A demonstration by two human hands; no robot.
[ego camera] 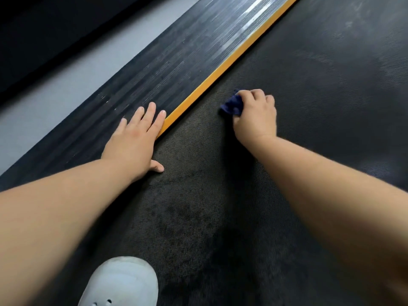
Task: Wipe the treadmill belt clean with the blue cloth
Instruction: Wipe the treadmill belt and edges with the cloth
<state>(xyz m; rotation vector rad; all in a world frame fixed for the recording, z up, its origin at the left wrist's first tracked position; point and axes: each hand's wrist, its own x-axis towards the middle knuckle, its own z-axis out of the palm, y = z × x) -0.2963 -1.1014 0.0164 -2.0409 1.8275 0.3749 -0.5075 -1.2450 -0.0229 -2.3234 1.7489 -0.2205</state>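
Blue cloth (pixel 231 104) mostly hidden under right hand (pixel 256 115).

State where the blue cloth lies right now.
In the head view, the blue cloth is bunched in the right hand, on the treadmill belt just right of the yellow edge strip; the left hand rests flat across that strip.

cloth (pixel 231 105) on belt (pixel 309 107) under right hand (pixel 256 115), left hand (pixel 134 142) across side rail (pixel 154 69), shoe (pixel 121 283) nearest
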